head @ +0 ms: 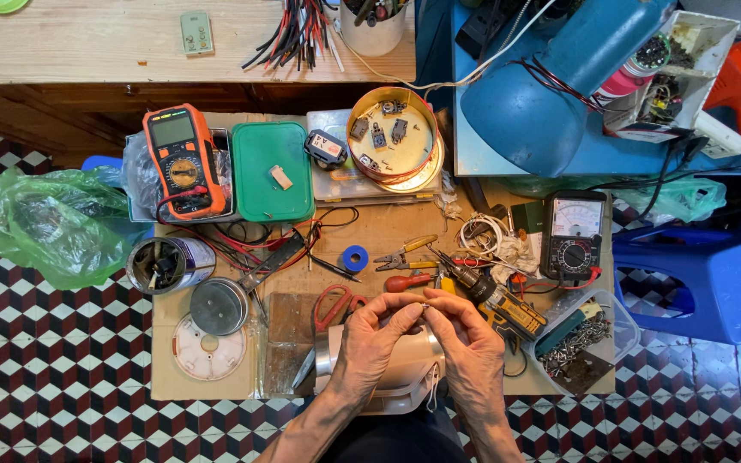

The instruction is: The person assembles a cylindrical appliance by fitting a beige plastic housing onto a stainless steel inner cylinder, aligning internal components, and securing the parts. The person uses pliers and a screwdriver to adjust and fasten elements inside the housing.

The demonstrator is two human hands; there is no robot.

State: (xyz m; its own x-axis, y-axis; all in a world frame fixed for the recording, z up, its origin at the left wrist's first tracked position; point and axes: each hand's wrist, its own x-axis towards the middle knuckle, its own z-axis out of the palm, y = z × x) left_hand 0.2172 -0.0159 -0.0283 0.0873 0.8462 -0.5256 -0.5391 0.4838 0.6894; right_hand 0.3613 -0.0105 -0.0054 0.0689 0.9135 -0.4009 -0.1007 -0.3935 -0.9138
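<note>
Green plastic, a crumpled bag (pixel 49 225), lies far to the left of the fingers on the checkered floor. Nearer, up and left of them, an orange multimeter (pixel 183 160) rests beside a green lidded box (pixel 272 171). Below these, still left of the fingers, stand an open tin can (pixel 167 263), a round metal motor (pixel 219 305) and a white round disc (pixel 208 346), all on a cardboard sheet (pixel 388 227). Red-handled scissors (pixel 334 305) lie just left of the left hand (pixel 369 347).

Both hands meet at the fingertips over a pale rounded appliance body (pixel 405 377). The left hand's fingers (pixel 400 315) are pinched narrow on a tiny metal part (pixel 424 306), and the right hand (pixel 473 351) pinches the same part from the other side with its fingers (pixel 442 310) close together. What the part is cannot be told.

Just above the fingers lie yellow-handled pliers (pixel 403 254), a blue tape roll (pixel 354 258) and a red-handled screwdriver (pixel 408 281). Farther up sits a round tin (pixel 392 137) of small parts. Right of the fingers lie a cordless drill (pixel 495 297), a black analog meter (pixel 574 234) and a clear tub (pixel 585 343) of hardware.
</note>
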